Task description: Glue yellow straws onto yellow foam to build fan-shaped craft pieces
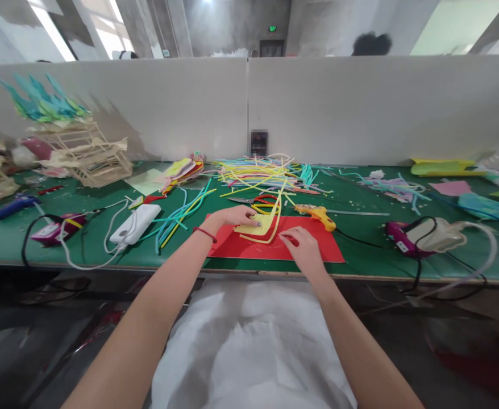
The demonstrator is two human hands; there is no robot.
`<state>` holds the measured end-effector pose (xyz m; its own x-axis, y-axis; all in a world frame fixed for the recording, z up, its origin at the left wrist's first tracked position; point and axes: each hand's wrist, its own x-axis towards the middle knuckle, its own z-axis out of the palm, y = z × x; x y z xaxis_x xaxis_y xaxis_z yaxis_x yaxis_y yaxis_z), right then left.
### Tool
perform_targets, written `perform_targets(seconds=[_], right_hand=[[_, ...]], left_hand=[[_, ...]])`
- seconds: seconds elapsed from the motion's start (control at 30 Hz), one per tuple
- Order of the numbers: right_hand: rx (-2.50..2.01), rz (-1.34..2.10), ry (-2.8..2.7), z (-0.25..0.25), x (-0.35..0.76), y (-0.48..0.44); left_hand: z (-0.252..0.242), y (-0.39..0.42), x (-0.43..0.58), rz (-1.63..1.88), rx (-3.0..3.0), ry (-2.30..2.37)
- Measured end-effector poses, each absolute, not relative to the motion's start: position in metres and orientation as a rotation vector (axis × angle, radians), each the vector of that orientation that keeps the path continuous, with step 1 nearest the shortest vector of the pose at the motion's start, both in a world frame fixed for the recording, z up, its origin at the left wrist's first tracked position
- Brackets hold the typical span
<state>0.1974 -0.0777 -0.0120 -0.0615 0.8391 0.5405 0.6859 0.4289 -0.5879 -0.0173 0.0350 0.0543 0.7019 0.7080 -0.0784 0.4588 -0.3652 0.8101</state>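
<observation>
My left hand (237,216) grips the left and upper edge of a small yellow piece (261,225) that looks woven from thin strips. Long pale yellow strips (277,211) rise from its right side, and one bends round below it. To the right, apart from the piece, my right hand (303,245) has its thumb and forefinger curled together in a pinch. Whatever lies between those fingertips is too small to make out. Both hands are over a red sheet (321,250). Just behind are red-handled scissors (266,200) and a yellow glue gun (317,214).
A heap of coloured strips (258,173) lies at the back of the green table (360,227). Left are blue and yellow strips (181,218), a white power bank (135,227) and a stick-built model (91,153). A purple device (405,238) with cables lies right. A grey partition (339,108) stands behind.
</observation>
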Motion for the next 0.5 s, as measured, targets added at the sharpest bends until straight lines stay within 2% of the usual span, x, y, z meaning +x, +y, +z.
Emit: perform_targets(seconds=[0.23, 0.5], right_hand=[[-1.209, 0.329, -1.889, -0.015, 0.184, -0.094], [-1.208, 0.178, -1.936, -0.018, 0.18, -0.102]], left_hand=[[0.052, 0.037, -0.012, 0.051, 2.239, 0.919], [0.045, 0.035, -0.006, 0.051, 2.287, 1.011]])
